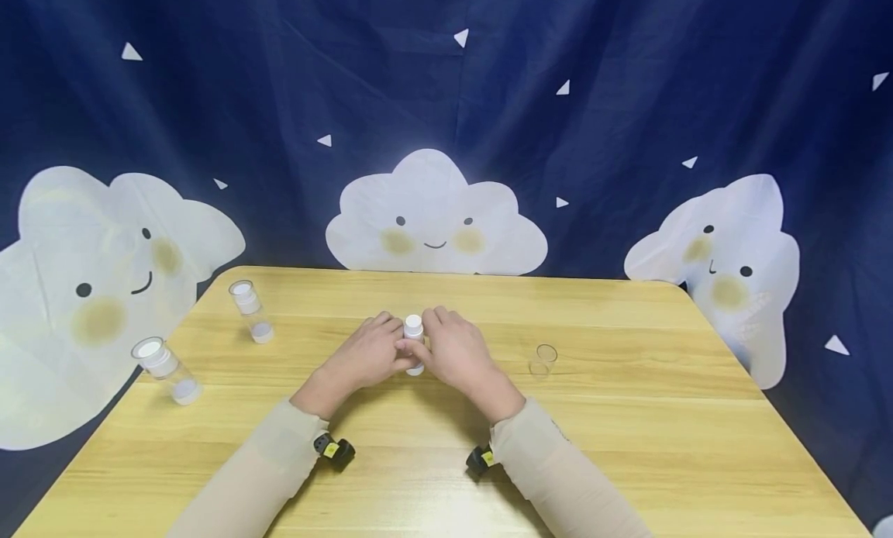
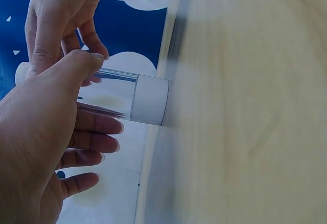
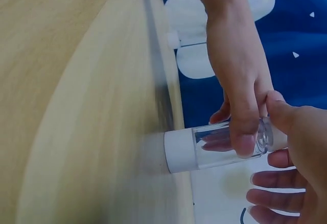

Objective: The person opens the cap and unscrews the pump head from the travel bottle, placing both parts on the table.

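A clear cylindrical bottle (image 3: 207,142) with a white base and a white top (image 1: 413,322) stands upright on the table between the two hands. My left hand (image 1: 370,350) grips its clear body, thumb across the front. With thumb and forefinger, my right hand (image 1: 456,350) pinches the bottle's white top; its other fingers extend past it in the right wrist view. Fingers partly hide the bottle's neck. To the right of the right hand, a small clear cap (image 1: 543,360) sits on the table.
Two similar bottles, one farther back (image 1: 251,312) and one nearer (image 1: 167,370), stand at the table's left side with clear caps over their white tops. The wooden table (image 1: 628,445) ends at a dark blue curtain (image 1: 391,73) with cloud pictures.
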Available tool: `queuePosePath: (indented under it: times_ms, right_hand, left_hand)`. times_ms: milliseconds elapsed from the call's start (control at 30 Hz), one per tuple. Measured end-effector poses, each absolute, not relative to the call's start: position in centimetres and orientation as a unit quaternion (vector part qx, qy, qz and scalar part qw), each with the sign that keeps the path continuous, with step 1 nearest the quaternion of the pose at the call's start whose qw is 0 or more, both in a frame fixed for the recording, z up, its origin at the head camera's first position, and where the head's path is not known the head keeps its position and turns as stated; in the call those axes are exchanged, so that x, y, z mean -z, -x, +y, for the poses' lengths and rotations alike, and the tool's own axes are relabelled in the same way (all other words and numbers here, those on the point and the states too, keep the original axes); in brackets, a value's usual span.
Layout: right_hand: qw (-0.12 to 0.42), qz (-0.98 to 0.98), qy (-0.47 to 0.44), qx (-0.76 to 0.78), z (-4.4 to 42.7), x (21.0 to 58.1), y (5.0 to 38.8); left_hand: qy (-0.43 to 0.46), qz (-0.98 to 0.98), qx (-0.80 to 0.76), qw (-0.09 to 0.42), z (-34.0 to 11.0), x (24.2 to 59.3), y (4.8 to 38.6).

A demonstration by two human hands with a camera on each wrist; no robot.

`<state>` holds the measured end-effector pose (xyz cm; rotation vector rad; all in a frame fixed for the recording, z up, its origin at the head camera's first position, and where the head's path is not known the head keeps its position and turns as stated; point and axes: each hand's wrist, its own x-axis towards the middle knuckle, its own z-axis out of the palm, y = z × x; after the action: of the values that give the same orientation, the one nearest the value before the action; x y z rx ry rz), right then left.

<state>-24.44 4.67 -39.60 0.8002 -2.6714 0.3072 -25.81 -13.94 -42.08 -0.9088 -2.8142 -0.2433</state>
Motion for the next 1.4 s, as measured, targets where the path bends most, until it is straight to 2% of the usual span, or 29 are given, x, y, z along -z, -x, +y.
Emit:
queuePosePath:
  times_ms: [500, 933, 1100, 1400]
  right_hand:
    - [0.039, -0.910, -0.333, -0.243, 6.1, 39.1, 25.6]
    - [-0.015, -0.889, -0.346, -0.301, 6.8, 39.3, 26.3]
    - [-0.007, -0.902, -0.326, -0.282, 6.7, 39.0, 26.1]
    - [0.066, -0.939, -0.277, -0.192, 5.8, 38.5, 24.9]
  left_hand:
    - [0.295, -0.949, 0.083, 0.078, -13.8, 41.8, 25.8]
    - [0.297, -0.948, 0.088, 0.075, -13.8, 41.8, 25.7]
    - [0.303, -0.946, 0.081, 0.080, -13.8, 41.8, 25.8]
    - [0.316, -0.942, 0.068, 0.094, -14.0, 41.9, 25.8]
